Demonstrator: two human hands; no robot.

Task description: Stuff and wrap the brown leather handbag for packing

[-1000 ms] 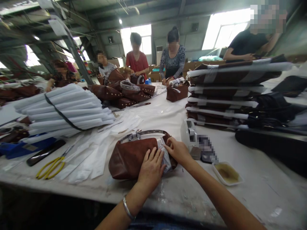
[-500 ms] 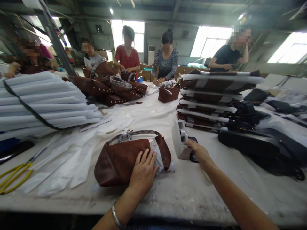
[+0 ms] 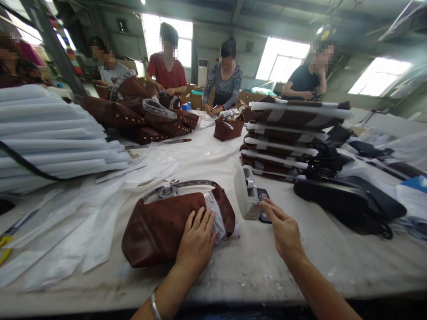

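Note:
A brown leather bag (image 3: 156, 226) lies on the white worktable (image 3: 267, 271) in front of me, its strap wrapped in clear plastic and white paper (image 3: 213, 215) around one end. My left hand (image 3: 196, 242) rests flat on the bag beside that paper, fingers spread. My right hand (image 3: 283, 229) hovers just right of the bag, fingers loosely extended toward a white tape dispenser (image 3: 245, 193) and a dark phone (image 3: 263, 206), holding nothing.
A stack of brown and white wrapped bags (image 3: 283, 133) and black bags (image 3: 347, 200) fill the right. Folded white paper bundles (image 3: 50, 138) and loose sheets (image 3: 83, 231) lie left. More brown bags (image 3: 140, 115) sit farther back, where several people stand working.
My right hand left the bag's wrapped end and reached right toward the tape dispenser, then drew back slightly. My view swung right, so the yellow scissors slid out at the left edge.

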